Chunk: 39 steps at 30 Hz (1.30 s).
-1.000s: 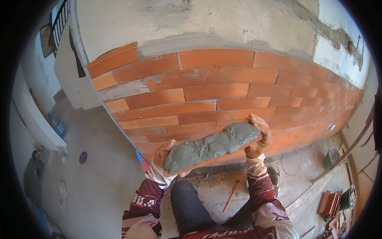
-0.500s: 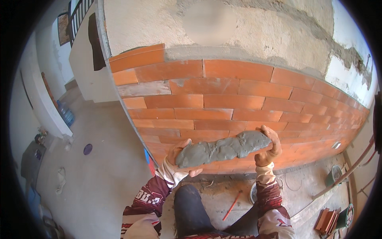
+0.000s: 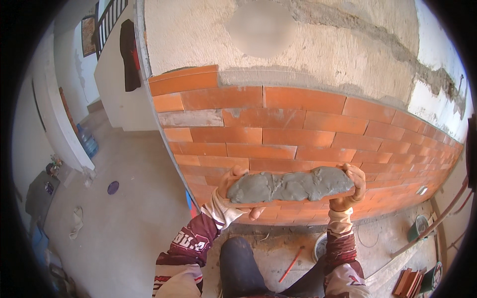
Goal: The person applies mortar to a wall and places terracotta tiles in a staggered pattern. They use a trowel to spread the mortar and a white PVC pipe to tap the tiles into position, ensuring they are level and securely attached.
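Observation:
Between my hands I hold an orange brick tile, its upper face heaped with wet grey mortar. My left hand grips the left end, with fingertips showing under the tile's lower edge. At the opposite end, my right hand is curled round the tile and mortar. Beyond it rises a wall faced with orange brick tiles. One tile sits alone at the left of the top course, and a thin string runs along that height.
Below me lie a red stick-like tool and a bucket. At the lower right are stacked tiles, a green bucket and a slanting pole. A blue water bottle stands on the left floor.
My hands and the mortar-covered tile have shifted slightly right and lie more level. The view has turned a little, so the wall appears lower and further right.

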{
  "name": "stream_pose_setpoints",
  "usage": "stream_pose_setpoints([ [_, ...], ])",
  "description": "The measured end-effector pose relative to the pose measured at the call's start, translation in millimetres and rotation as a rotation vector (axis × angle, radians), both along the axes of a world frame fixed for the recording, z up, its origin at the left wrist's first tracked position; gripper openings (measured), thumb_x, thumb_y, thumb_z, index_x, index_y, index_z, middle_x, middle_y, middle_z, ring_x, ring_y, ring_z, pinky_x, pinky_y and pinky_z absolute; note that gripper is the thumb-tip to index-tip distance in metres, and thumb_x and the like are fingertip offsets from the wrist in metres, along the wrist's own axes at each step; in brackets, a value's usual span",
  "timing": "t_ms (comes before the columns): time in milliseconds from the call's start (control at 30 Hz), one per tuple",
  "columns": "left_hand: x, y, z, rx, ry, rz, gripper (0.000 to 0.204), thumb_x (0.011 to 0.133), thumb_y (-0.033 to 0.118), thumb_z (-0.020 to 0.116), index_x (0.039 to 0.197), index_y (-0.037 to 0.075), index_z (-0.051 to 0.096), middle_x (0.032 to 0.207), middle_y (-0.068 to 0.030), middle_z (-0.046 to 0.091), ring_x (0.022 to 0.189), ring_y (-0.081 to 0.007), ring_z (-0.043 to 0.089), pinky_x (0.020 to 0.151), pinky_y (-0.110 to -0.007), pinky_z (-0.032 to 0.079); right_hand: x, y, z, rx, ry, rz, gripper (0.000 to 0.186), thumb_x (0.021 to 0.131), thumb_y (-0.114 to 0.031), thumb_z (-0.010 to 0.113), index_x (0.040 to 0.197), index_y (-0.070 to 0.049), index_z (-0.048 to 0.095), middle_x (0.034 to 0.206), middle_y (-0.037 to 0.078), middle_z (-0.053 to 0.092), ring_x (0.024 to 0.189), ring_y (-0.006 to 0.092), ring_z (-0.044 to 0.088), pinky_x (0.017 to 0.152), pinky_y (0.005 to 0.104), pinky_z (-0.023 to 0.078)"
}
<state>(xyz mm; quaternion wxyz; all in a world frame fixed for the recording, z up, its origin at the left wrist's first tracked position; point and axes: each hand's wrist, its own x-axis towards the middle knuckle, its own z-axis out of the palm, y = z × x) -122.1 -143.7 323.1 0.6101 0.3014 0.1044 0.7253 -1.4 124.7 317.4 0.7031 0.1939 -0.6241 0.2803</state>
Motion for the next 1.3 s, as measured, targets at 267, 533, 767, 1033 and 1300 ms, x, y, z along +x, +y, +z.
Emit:
stream_pose_setpoints([
  [267, -65, -12, 22, -0.108, 1.059, 1.251, 0.041, 0.093, 0.037, 0.054, 0.112, 0.001, 0.061, 0.089, -0.0163, 0.065, 0.072, -0.0282, 0.065, 0.062, -0.04, 0.054, -2, 5, 38, 0.001, 0.073, -0.112, 0.025, 0.087, -0.016, 0.07, 0.102, 0.0, 0.059, 0.103, 0.019, 0.063, 0.089, 0.0293, 0.067, 0.072, 0.0381, 0.059],
  [533, -110, -8, 170, -0.234, 2.244, 2.228, 0.029, 0.08, 0.012, 0.07, 0.108, 0.01, 0.066, 0.102, -0.0062, 0.066, 0.098, -0.0212, 0.056, 0.085, -0.035, 0.041, -22, 28, 75, 0.08, 0.068, -0.167, 0.033, 0.083, -0.017, 0.077, 0.103, 0.003, 0.06, 0.106, 0.018, 0.064, 0.094, 0.0267, 0.066, 0.081, 0.0349, 0.056],
  [767, -136, 5, 205, -0.798, 2.611, 1.897, 0.018, 0.082, 0.015, 0.07, 0.1, 0.012, 0.068, 0.094, -0.0019, 0.067, 0.104, -0.0199, 0.053, 0.098, -0.04, 0.03, -66, 33, 106, 0.034, 0.059, -0.138, 0.03, 0.076, -0.006, 0.08, 0.101, -0.001, 0.063, 0.105, 0.013, 0.067, 0.091, 0.02, 0.065, 0.076, 0.03, 0.053],
  [1033, -134, -3, 218, -0.616, 2.445, 2.08, 0.005, 0.085, 0.017, 0.067, 0.086, 0.013, 0.069, 0.085, -0.0008, 0.067, 0.095, -0.0205, 0.056, 0.097, -0.042, 0.028, -108, 18, 128, -0.099, -0.096, -0.067, 0.033, 0.071, -0.011, 0.084, 0.097, -0.003, 0.066, 0.092, 0.009, 0.068, 0.079, 0.0173, 0.065, 0.069, 0.0281, 0.052],
  [1300, -136, -11, 218, -0.422, 2.304, 2.179, 0.008, 0.086, 0.018, 0.066, 0.081, 0.012, 0.065, 0.08, -0.0009, 0.065, 0.088, -0.0213, 0.057, 0.093, -0.04, 0.03, -133, 10, 142, -0.19, -0.321, -0.192, 0.036, 0.073, -0.03, 0.083, 0.089, -0.001, 0.068, 0.079, 0.012, 0.068, 0.07, 0.0199, 0.064, 0.064, 0.0329, 0.051],
])
